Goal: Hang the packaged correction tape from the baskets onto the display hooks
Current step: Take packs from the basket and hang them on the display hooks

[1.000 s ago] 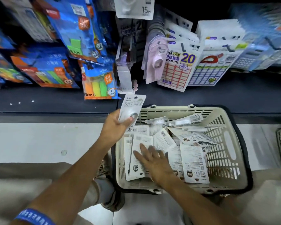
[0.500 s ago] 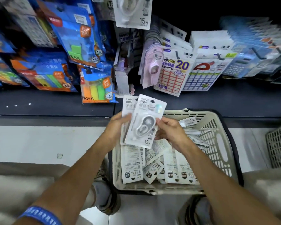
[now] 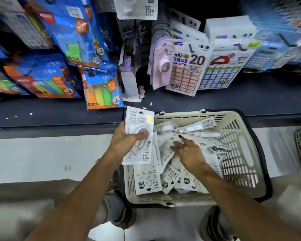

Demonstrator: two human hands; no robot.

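The left hand (image 3: 127, 140) gripped a white correction tape packet (image 3: 139, 136) upright, thumb across its front, just left of the beige basket (image 3: 241, 153). The right hand (image 3: 189, 153), fingers spread and relaxed, reached onto the loose packets (image 3: 149, 180) heaped inside. Above, another packet (image 3: 137, 7) hung on display.

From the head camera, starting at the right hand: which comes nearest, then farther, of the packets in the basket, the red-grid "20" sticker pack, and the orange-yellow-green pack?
From the right hand:
1. Packets in the basket, right beneath it.
2. Red-grid "20" sticker pack, hanging above.
3. Orange-yellow-green pack, up and leftward.
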